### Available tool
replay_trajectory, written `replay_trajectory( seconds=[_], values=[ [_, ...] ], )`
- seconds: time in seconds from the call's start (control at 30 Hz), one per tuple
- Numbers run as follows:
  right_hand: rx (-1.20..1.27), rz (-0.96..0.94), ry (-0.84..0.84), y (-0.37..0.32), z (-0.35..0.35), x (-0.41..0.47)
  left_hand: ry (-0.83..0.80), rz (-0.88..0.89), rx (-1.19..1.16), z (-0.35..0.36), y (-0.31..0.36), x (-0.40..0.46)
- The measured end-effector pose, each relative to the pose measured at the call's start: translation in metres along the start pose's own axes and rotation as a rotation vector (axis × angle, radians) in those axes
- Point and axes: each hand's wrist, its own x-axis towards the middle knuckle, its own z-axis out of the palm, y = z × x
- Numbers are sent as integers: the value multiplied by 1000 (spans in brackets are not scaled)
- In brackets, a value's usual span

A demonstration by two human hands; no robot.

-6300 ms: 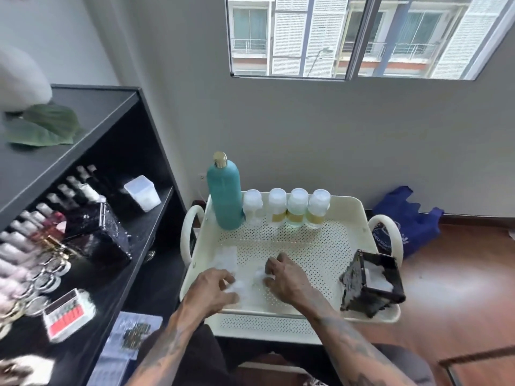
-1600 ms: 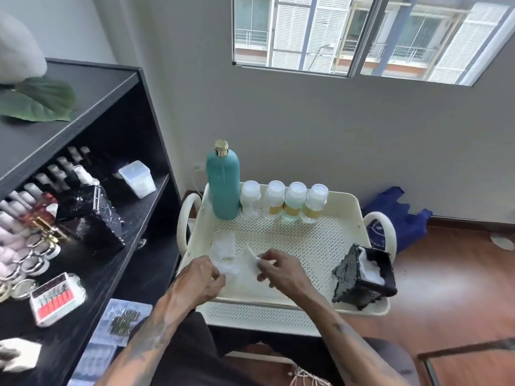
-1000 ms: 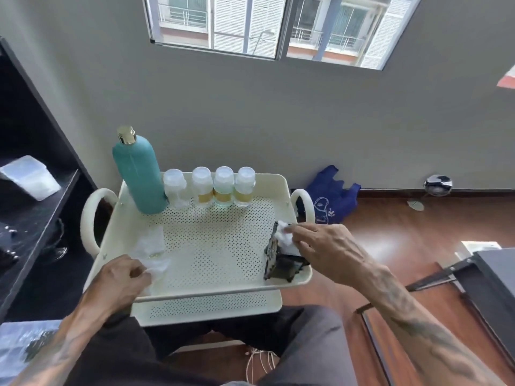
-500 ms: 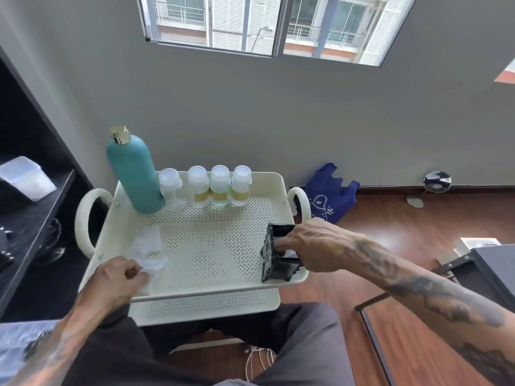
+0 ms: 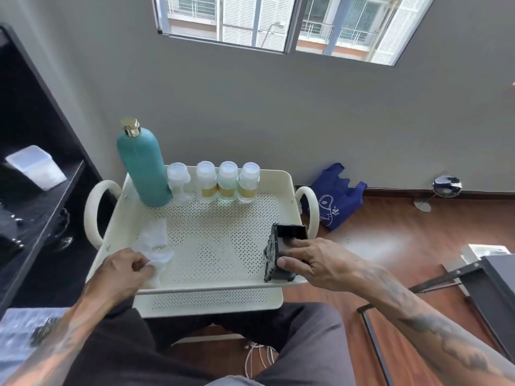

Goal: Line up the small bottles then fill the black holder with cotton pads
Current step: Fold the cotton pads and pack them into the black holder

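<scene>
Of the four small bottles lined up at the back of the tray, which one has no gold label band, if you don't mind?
The leftmost small bottle, right beside the tall teal bottle. It looks plain and clear, while the other three each carry a gold band.

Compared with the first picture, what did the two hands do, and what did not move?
The right hand left the cotton pads, carried one over to the black holder and now rests over its top, fingers reaching inside. The left hand has stayed on the pads, pinching one. The teal bottle, four small bottles and tray are unchanged.
</scene>
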Motion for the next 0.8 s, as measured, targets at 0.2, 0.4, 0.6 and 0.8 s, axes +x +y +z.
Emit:
replay_trajectory(
  seconds=[0.2,0.4,0.6,0.8],
  values=[
    [-239,22,-102,-3,-9,8,13,9,10,1,-1,2],
    [-114,15,166,-2,-32,-20,183,69,-118,3,-2,-5],
    [126,80,159,18,-29,-19,396,228,-348,-18,59,-22],
    [207,45,148,23,-10,1,-235,386,-731,-32,184,-31]
  ],
)
